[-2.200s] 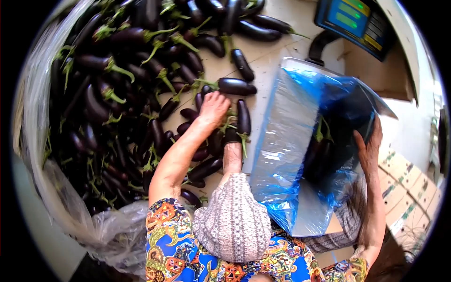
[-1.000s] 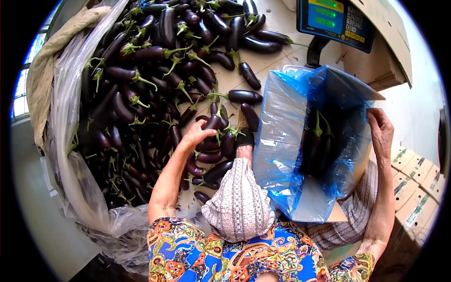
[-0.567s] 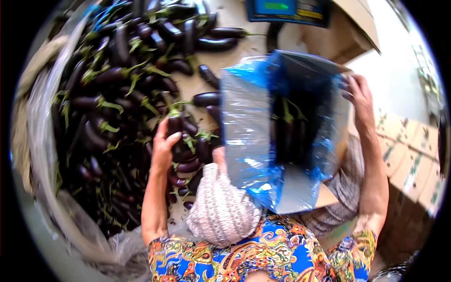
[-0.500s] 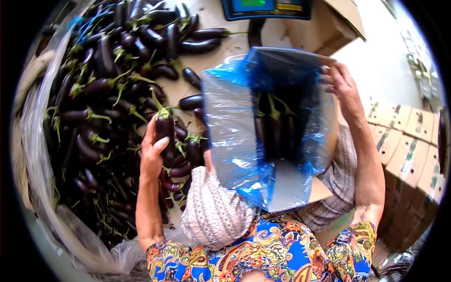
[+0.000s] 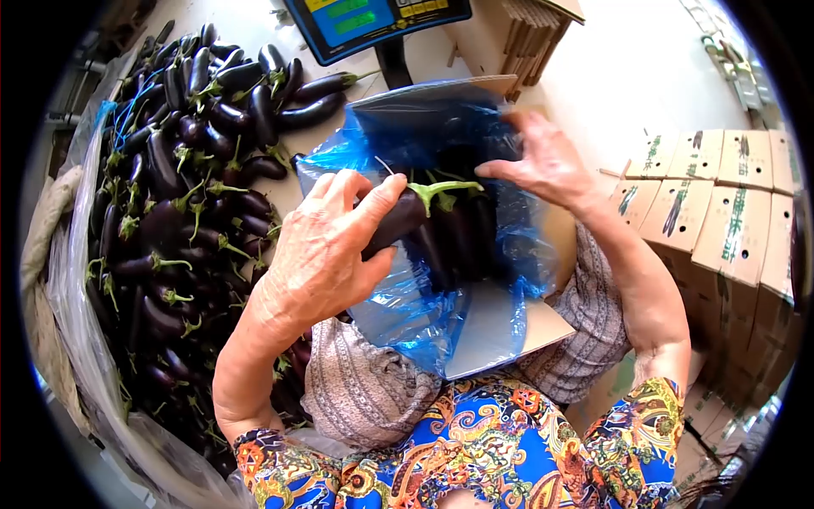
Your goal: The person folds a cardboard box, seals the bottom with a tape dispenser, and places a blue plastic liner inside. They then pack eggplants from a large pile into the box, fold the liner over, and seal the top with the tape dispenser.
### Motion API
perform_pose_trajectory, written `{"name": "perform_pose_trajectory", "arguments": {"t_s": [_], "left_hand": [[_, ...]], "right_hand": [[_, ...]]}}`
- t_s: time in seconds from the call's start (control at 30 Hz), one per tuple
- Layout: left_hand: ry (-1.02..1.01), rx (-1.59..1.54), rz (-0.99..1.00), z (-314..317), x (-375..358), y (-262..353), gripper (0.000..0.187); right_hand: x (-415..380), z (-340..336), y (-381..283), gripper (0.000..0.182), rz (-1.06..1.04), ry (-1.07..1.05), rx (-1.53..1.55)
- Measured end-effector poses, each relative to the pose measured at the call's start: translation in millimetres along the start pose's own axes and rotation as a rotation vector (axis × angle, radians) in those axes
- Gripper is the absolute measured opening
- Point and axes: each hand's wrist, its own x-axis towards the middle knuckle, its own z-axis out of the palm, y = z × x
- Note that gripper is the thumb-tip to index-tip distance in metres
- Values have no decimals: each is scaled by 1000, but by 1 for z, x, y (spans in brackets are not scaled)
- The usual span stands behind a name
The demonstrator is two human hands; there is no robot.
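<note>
My left hand [image 5: 326, 233] is closed around a dark purple eggplant [image 5: 400, 219], holding it over the cardboard box [image 5: 547, 327] with its green stem toward the right. Blue plastic film [image 5: 386, 310] lines the box and spills over its sides. Inside, several eggplants [image 5: 466, 233] lie side by side, partly in shadow. At the box's far right edge, my right hand [image 5: 547, 161] has its thumb and fingers apart, with nothing visible in them. The thumb reaches in over the opening; the fingertips are slightly blurred.
A big heap of eggplants [image 5: 161, 246] lies to the left, bordered by clear plastic sheeting [image 5: 76, 314]. A scale with a lit display [image 5: 373, 21] stands beyond the box. Flat cardboard [image 5: 526, 38] is at the back, and stacked cartons [image 5: 729, 229] are on the right.
My left hand has carried the eggplant from the heap rightward to over the box. My right hand has let go of the box's right rim and moved in toward the opening.
</note>
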Motion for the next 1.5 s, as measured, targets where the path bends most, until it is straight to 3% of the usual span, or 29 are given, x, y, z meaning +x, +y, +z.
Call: {"name": "perform_pose_trajectory", "arguments": {"t_s": [0.03,0.17,0.27,0.47,0.5,0.6,0.73,0.77,0.83,0.93,1.03,1.13,1.23,1.33,1.43,1.5], "left_hand": [[-38,50,10,-1,3,2,63],[-87,13,28,4,11,4,58],[-117,-16,-36,4,26,2,55],[-85,61,133,74,70,-12,52],[-172,131,89,85,82,-11,49],[-41,422,146,136,101,-35,47],[112,281,94,173,111,-56,52],[60,298,153,178,110,-59,52],[-34,332,269,171,112,-53,52],[-82,301,82,172,112,-44,51],[-70,378,158,158,110,-29,53],[-43,177,211,159,112,-46,57],[37,321,206,175,118,-50,49],[-25,224,231,162,126,-48,32],[44,295,284,152,119,-46,18],[-70,113,201,125,111,-26,15]], "right_hand": [[0,9,2,54,38,42,-36],[16,7,23,18,48,236,452],[8,-8,27,21,135,194,485],[7,-1,24,13,4,314,470],[7,-2,26,13,-3,304,447],[6,-3,26,13,-44,359,427],[5,-3,25,13,-53,355,408],[7,-3,25,13,-59,356,405],[11,-4,24,13,-85,367,387],[8,-4,26,13,-96,398,378],[5,-9,26,13,-89,415,423],[4,-8,30,13,-80,417,437],[6,-8,28,13,-78,405,402],[10,-10,31,14,-87,409,354],[8,-7,34,15,-90,448,280],[11,-8,38,15,-76,429,298]]}}
